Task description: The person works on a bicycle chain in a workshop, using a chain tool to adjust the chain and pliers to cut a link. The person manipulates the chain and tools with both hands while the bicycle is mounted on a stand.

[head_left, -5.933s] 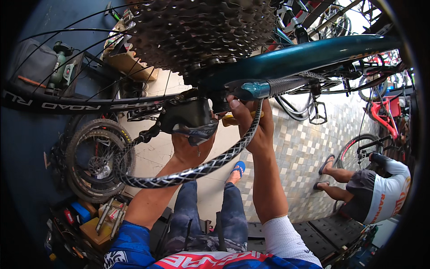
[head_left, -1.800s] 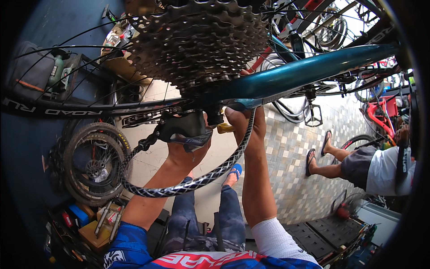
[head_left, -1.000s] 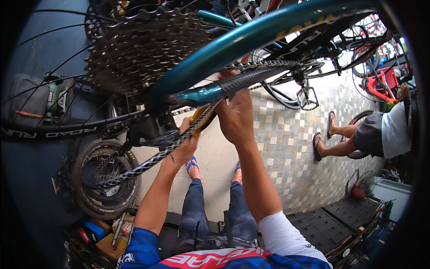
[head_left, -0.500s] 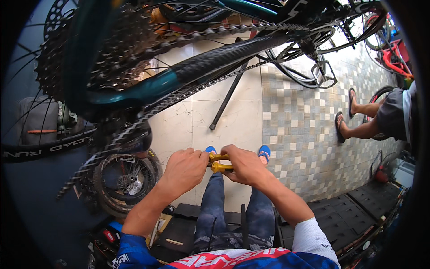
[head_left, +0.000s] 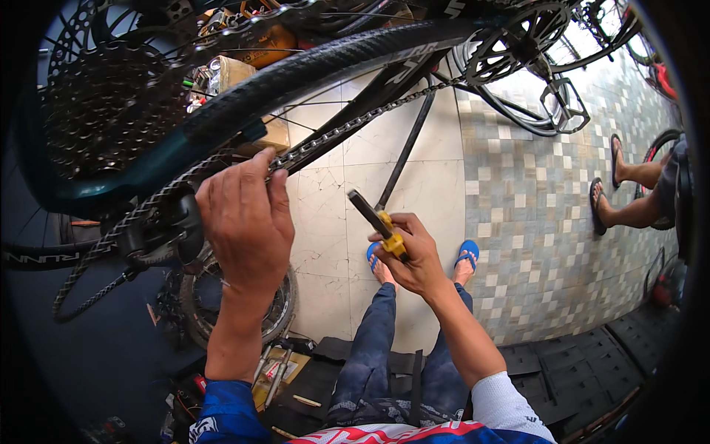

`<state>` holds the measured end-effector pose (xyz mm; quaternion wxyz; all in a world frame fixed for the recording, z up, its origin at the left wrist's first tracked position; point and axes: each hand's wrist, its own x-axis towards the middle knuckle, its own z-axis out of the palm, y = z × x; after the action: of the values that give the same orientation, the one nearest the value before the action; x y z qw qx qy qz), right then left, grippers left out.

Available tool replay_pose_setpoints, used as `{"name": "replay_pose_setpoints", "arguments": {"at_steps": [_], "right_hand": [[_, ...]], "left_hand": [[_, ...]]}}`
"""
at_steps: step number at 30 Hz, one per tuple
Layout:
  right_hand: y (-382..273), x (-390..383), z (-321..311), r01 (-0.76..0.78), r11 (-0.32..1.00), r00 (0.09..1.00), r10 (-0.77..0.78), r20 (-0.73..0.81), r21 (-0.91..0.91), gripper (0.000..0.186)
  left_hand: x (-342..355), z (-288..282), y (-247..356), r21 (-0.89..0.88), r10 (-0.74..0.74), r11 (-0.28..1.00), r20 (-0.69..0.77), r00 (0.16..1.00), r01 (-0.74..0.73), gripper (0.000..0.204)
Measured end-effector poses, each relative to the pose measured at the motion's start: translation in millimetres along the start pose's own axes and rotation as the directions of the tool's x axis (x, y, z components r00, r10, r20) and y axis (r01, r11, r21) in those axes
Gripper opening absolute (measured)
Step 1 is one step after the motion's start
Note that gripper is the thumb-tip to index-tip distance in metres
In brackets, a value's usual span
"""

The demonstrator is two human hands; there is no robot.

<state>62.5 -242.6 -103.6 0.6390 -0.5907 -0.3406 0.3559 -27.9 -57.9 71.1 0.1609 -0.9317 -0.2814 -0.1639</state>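
Observation:
My left hand (head_left: 248, 229) is raised to the bicycle's lower chain run, thumb and fingertips closed around the chain (head_left: 344, 128) just below the dark chainstay (head_left: 325, 55). The exact spot it pinches is partly hidden behind the fingers. To the right, my right hand (head_left: 414, 255) grips yellow-handled pliers (head_left: 394, 244), their dark jaws pointing up and left, apart from the chain. A rear derailleur (head_left: 159, 233) hangs beside my left hand, with a loop of chain drooping below it. Above it sits the rear cassette (head_left: 111, 111).
The crank with its chainring (head_left: 521, 44) and a pedal (head_left: 566, 107) is at the upper right. A dark stand leg (head_left: 410, 148) slants down to the tiled floor. Another person's legs (head_left: 629, 189) stand at the right. A loose wheel (head_left: 200, 311) lies lower left, near black mats (head_left: 562, 370).
My left hand has left the pliers and moved up and left to the chain. My right hand keeps the pliers, now turned upward. The view has shifted, so the bicycle sits differently.

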Motion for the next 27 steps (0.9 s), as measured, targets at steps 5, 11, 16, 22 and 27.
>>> {"name": "replay_pose_setpoints", "arguments": {"at_steps": [5, 11, 16, 22, 27], "right_hand": [[-10, 30, 9, 0.126, 0.983, 0.991, -0.121, 0.048, -0.133, 0.026], [-19, 42, 14, 0.082, 0.991, 0.995, -0.077, 0.057, -0.109, 0.025], [-15, 51, 21, 0.116, 0.993, 0.991, -0.113, 0.073, -0.033, 0.028], [-9, 62, 36, 0.072, 0.983, 0.987, -0.095, 0.128, 0.170, 0.031], [-9, 65, 44, 0.059, 0.974, 0.983, -0.094, 0.156, 0.217, 0.032]], "left_hand": [[6, -5, 5, -0.116, -0.160, 0.978, 0.099, 0.982, 0.171, 0.012], [16, -2, 12, -0.265, -0.412, 0.845, 0.228, 0.882, 0.464, 0.018], [19, -7, 15, -0.252, -0.446, 0.822, 0.275, 0.852, 0.511, 0.019], [19, -8, 17, -0.244, -0.455, 0.812, 0.304, 0.837, 0.530, 0.019], [17, -10, 16, -0.252, -0.451, 0.809, 0.313, 0.836, 0.531, 0.018]]}}
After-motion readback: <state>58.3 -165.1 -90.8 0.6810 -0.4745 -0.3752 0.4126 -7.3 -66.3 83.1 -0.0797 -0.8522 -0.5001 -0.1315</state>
